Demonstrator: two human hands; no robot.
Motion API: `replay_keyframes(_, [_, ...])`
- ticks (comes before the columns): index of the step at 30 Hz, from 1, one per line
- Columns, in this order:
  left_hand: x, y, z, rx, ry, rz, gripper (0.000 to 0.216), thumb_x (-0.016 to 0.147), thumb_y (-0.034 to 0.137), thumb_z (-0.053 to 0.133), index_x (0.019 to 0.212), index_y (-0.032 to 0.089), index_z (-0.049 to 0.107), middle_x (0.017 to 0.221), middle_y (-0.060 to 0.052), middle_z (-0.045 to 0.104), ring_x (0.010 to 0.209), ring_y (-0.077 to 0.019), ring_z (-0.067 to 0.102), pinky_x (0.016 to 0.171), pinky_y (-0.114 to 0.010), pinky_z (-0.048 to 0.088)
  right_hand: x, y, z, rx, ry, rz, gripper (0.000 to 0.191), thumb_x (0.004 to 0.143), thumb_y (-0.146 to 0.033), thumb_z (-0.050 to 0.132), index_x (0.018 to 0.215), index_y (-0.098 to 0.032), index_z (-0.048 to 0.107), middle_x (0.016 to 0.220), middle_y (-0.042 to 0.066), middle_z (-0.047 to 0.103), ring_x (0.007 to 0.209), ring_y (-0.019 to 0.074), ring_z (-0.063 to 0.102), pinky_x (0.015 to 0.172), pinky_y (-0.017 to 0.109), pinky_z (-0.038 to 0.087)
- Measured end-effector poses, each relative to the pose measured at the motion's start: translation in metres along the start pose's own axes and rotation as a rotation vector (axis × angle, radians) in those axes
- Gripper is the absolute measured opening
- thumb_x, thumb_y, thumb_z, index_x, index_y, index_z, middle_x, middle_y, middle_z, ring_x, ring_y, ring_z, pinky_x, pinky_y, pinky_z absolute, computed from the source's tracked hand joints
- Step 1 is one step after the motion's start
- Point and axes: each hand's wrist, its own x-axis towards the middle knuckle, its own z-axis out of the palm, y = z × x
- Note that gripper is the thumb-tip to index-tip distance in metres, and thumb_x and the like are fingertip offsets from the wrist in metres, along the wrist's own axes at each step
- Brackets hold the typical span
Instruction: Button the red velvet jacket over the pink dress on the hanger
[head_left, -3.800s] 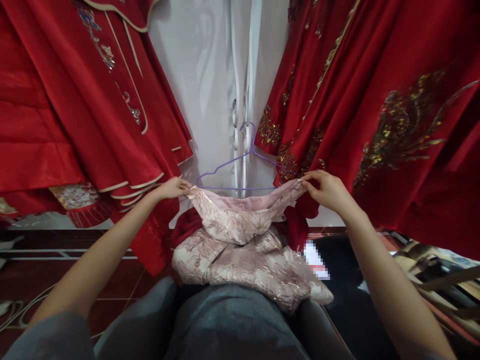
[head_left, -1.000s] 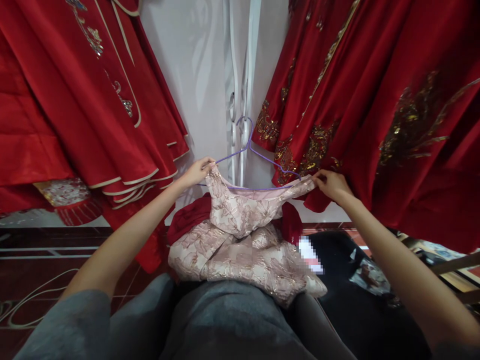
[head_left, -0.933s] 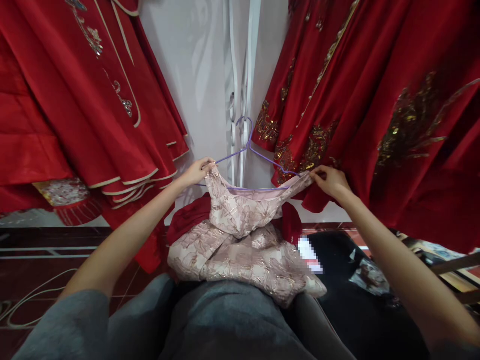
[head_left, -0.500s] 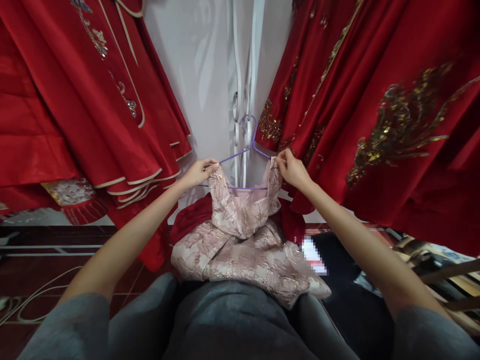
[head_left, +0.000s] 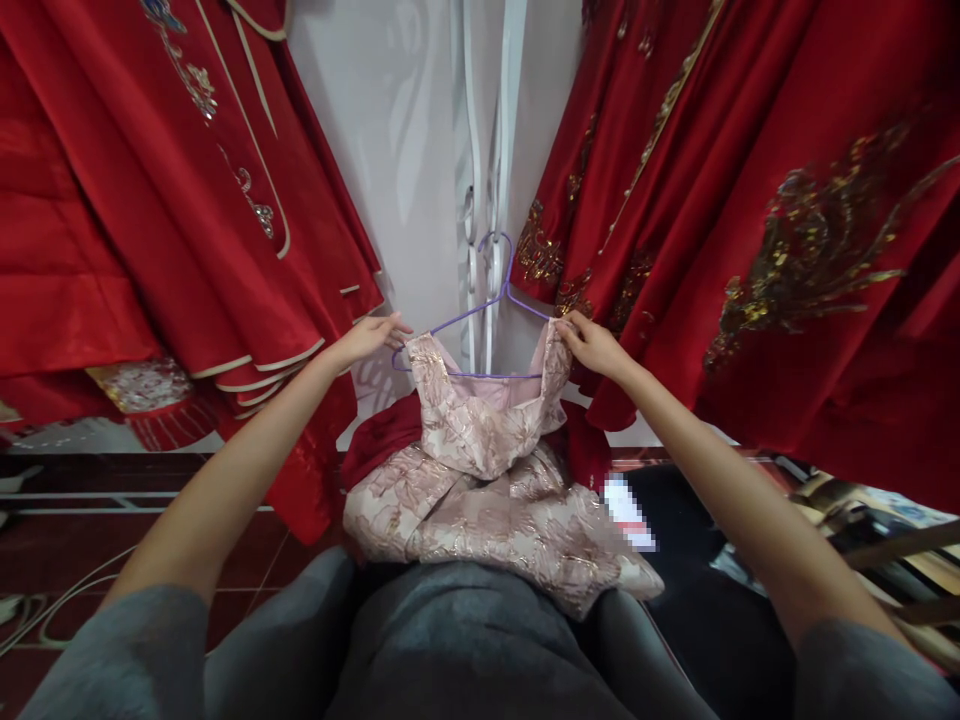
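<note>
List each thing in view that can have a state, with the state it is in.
Hanger, upright, hook uppermost; whether it hangs from anything is unclear
Dress, straps up at the hanger's arms, lower part bunched
Left hand, open beside one strap, contact unclear
Right hand, pinching the other strap
Red clothes, hanging on both sides
Cabinet doors, apparently shut

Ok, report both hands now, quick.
Left hand: open, beside one strap of the pink dress; contact unclear.
Right hand: closed, pinching the other strap.
</note>
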Motion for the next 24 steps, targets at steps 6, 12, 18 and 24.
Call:
replay_keyframes(6, [-0.008,-0.046,-0.006,0.065,-0.035,-0.057,0.045,0.074,0.056,0.058,0.080,0.012,0.068,0.080,-0.010,0.071,0.073,-0.0202,0.065,0.077,-0.034,0.052,0.003,0.001,0.003,0.003,-0.022,-0.033,0.028,0.089,-0.045,0.040,0.092,-0.021,0.054,0.090,0.010,0.067,0.083,0.0251,0.061,0.079,0.036,0.046])
replay_keyframes(12, [-0.002,-0.055,0.000,0.110,-0.089,0.047,0.039,0.065,0.043,0.061,0.089,0.013,0.071,0.090,-0.009,0.073,0.086,-0.0229,0.065,0.084,-0.034,0.051,0.007,0.005,0.001,-0.034,-0.033,-0.069,0.027,0.089,-0.042,0.040,0.092,-0.021,0.055,0.092,0.011,0.066,0.086,0.0257,0.060,0.081,0.038,0.046])
replay_keyframes(18, [-0.012,-0.068,0.005,0.448,-0.457,-0.047,0.040,0.059,0.028,0.060,0.095,0.016,0.072,0.091,-0.007,0.073,0.087,-0.0244,0.066,0.081,-0.031,0.050,0.008,0.005,0.001,-0.028,-0.031,-0.085,0.027,0.090,-0.043,0.040,0.091,-0.021,0.056,0.093,0.011,0.066,0.087,0.0248,0.060,0.082,0.037,0.046])
replay_keyframes(24, [-0.042,-0.080,0.030,0.876,-0.466,-0.061,0.075,0.056,0.029,0.068,0.129,0.020,0.056,0.131,-0.019,0.053,0.120,-0.0388,0.048,0.094,-0.046,0.043,0.008,0.006,0.003,-0.024,-0.030,-0.070,0.028,0.090,-0.044,0.040,0.092,-0.022,0.056,0.093,0.010,0.067,0.086,0.0257,0.060,0.082,0.038,0.046])
